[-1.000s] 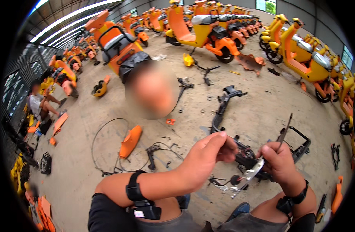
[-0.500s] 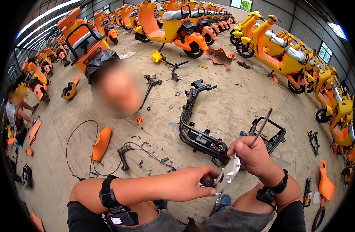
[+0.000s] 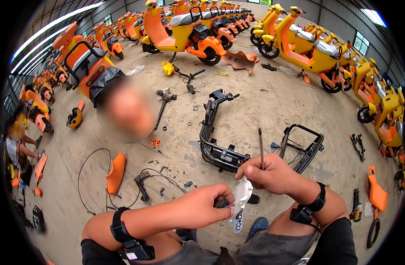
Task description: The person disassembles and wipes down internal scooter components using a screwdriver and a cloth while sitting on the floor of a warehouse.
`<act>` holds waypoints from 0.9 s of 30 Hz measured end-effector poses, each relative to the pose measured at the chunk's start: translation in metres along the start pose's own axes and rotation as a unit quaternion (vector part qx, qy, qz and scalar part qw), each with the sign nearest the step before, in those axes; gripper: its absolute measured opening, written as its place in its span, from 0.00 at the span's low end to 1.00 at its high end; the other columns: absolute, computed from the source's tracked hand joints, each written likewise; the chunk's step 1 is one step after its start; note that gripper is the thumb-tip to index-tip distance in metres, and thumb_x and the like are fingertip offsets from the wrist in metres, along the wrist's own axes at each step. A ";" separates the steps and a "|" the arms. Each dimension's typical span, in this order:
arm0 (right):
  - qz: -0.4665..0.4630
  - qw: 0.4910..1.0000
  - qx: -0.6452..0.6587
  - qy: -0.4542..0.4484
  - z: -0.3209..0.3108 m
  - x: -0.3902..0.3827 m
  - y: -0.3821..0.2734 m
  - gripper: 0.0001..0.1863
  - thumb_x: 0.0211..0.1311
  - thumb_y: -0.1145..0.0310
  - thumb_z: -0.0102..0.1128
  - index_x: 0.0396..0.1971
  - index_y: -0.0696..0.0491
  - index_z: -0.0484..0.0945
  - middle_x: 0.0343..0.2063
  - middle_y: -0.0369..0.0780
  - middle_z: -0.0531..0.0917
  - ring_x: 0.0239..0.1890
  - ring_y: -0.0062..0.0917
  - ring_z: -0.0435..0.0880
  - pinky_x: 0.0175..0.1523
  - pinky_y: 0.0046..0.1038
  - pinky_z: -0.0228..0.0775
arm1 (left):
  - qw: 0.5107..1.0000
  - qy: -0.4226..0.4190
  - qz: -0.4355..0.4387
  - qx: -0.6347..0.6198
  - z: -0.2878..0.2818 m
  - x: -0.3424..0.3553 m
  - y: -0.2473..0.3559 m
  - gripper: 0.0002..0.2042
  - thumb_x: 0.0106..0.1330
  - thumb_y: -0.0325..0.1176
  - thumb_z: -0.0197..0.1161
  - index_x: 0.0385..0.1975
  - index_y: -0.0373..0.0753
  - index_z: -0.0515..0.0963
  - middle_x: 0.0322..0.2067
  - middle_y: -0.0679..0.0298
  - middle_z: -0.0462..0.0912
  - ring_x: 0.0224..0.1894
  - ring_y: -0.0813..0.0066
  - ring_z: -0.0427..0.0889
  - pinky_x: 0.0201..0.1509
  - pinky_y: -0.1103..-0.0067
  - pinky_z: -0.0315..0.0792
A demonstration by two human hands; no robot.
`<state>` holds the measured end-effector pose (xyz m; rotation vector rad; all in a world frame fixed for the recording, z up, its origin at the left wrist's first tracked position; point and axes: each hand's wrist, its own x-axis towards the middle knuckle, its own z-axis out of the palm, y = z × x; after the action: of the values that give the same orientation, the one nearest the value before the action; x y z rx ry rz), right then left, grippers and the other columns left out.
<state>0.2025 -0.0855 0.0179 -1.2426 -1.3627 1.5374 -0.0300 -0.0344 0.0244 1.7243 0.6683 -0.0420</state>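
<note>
My right hand (image 3: 262, 173) grips an upright long thin tool (image 3: 260, 141), probably a screwdriver, and pinches the top of a white plastic part (image 3: 243, 192). My left hand (image 3: 213, 202) is closed on the lower side of that part, with a small dark round piece and thin wires (image 3: 224, 204) at its fingers. A clear piece with round dark fittings (image 3: 238, 221) hangs below the white part; how it is joined I cannot tell. Just beyond my hands lies a black tubular scooter frame (image 3: 222, 159) on the floor.
An orange panel (image 3: 115, 174), cables, a shock absorber (image 3: 357, 204) and an orange piece (image 3: 377, 194) lie on the concrete floor (image 3: 176, 121). Rows of yellow-orange scooters (image 3: 308, 57) stand behind and right. A seated person (image 3: 17, 148) is at far left; a blurred patch hides part of the middle left.
The camera view has shifted. My left hand has moved down onto the white part from one second ago. The tool in my right hand has swung from leaning right to nearly upright.
</note>
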 end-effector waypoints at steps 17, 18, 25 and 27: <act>0.015 0.998 0.038 0.055 0.003 0.011 0.006 0.27 0.77 0.49 0.39 0.47 0.61 0.75 0.17 0.28 0.67 0.19 0.12 0.63 0.25 0.18 0.59 | 0.896 0.125 0.014 -0.426 -0.004 0.000 0.005 0.05 0.71 0.31 0.53 0.41 0.39 0.68 0.26 0.69 0.69 0.27 0.80 0.68 0.31 0.82 0.62; 0.016 0.998 0.022 0.054 0.003 0.010 0.005 0.28 0.77 0.48 0.40 0.47 0.61 0.76 0.17 0.29 0.67 0.19 0.12 0.64 0.25 0.18 0.59 | 0.892 0.130 0.012 -0.432 -0.005 -0.001 0.006 0.05 0.71 0.31 0.52 0.41 0.39 0.69 0.26 0.69 0.69 0.26 0.80 0.68 0.31 0.82 0.62; 0.029 0.998 0.000 0.050 0.002 0.010 0.006 0.27 0.76 0.47 0.43 0.47 0.58 0.76 0.16 0.30 0.68 0.19 0.13 0.65 0.25 0.20 0.61 | 0.872 0.133 0.031 -0.469 -0.007 -0.001 0.013 0.06 0.72 0.32 0.48 0.41 0.38 0.70 0.24 0.70 0.69 0.25 0.80 0.68 0.31 0.83 0.63; 0.032 0.999 0.003 0.044 0.003 0.011 0.004 0.27 0.76 0.47 0.42 0.48 0.58 0.77 0.16 0.30 0.68 0.19 0.13 0.65 0.26 0.20 0.61 | 0.865 0.136 0.042 -0.480 -0.006 -0.001 0.011 0.06 0.72 0.31 0.48 0.41 0.38 0.70 0.24 0.70 0.69 0.24 0.80 0.68 0.31 0.83 0.63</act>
<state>0.1966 -0.0771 0.0116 -1.3452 -1.2718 1.5103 -0.0281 -0.0304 0.0366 0.7818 0.6531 0.5276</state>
